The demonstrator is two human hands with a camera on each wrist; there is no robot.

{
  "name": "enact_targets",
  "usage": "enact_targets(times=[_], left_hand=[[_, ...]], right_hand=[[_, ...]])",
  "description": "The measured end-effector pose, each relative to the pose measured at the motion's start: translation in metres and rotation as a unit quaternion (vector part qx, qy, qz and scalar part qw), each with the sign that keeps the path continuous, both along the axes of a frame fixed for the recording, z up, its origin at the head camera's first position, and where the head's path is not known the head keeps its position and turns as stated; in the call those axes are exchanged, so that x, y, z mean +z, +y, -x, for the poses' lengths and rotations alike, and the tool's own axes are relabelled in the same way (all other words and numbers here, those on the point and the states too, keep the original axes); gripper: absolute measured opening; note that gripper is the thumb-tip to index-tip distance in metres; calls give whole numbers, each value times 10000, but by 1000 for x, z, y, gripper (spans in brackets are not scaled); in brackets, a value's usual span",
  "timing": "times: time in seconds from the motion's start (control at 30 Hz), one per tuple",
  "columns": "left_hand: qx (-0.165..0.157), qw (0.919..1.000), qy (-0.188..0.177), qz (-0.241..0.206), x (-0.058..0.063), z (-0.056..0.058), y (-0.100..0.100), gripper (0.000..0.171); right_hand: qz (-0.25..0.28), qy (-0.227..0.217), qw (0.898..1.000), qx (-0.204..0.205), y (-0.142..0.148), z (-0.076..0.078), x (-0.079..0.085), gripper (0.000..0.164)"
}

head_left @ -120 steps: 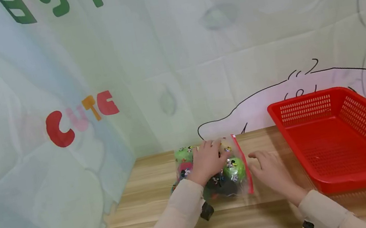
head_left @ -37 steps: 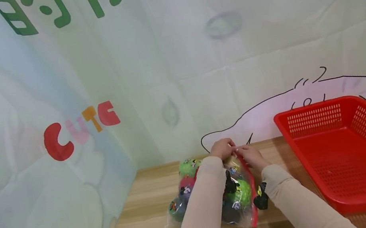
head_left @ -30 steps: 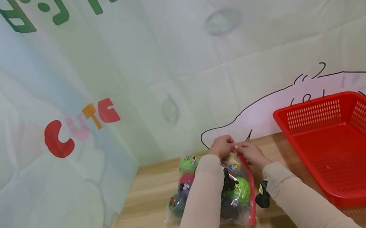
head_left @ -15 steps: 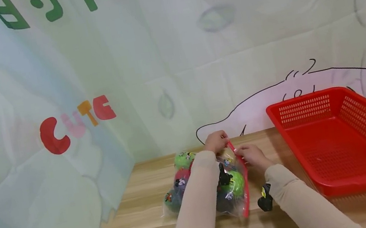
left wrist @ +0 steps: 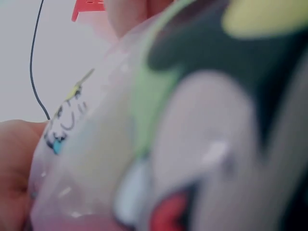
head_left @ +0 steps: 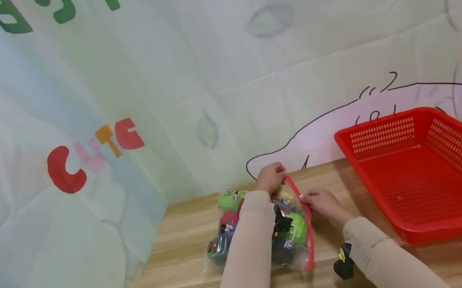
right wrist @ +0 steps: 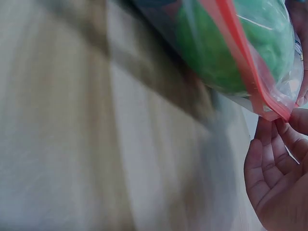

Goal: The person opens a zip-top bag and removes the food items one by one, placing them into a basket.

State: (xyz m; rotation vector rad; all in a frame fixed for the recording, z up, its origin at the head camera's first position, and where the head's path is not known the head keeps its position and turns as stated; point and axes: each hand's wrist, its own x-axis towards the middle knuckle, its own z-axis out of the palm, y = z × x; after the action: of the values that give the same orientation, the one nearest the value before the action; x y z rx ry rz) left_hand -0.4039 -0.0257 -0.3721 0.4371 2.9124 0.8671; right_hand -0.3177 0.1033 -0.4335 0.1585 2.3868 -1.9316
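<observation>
A clear zip bag (head_left: 294, 255) with a red zip strip (head_left: 309, 238) lies on the wooden table, filled with several printed balls, among them a bright green ball (head_left: 294, 227). My left hand (head_left: 271, 178) pinches the far end of the strip, and its forearm crosses over the bag, hiding the middle. Partway along the same strip, my right hand (head_left: 324, 203) pinches it between thumb and finger. The right wrist view shows that pinch close up, with the strip (right wrist: 245, 62) running from the fingertips past a green ball (right wrist: 211, 53). Blurred printed plastic fills most of the left wrist view.
To the right of the bag stands a red plastic basket (head_left: 404, 232) with slotted sides. A printed cloth backdrop (head_left: 200, 67) rises behind the wooden table (head_left: 164, 267). A black wrist camera (head_left: 343, 262) hangs at my right sleeve.
At first my left hand lay on the bag, the right beside it. Both then met at the strip's far end; since then the right has moved along it towards me while the left stayed.
</observation>
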Motion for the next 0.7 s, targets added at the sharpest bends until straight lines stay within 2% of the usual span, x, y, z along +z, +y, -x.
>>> enact_targets(times=[0.13,0.3,0.7], left_hand=[[62,10000,13,-69,-1,0,1,13],[-19,10000,93,-26,-2,3,4,14],[-91,9990,437,81,-7,9,0,11]], right_hand=[[-134,78,9998,-84,0,-7,-4,22],[-162,100,9996,-198,4,-13,-5,20],[171,3,9997,-190,-1,-33,-1,19]])
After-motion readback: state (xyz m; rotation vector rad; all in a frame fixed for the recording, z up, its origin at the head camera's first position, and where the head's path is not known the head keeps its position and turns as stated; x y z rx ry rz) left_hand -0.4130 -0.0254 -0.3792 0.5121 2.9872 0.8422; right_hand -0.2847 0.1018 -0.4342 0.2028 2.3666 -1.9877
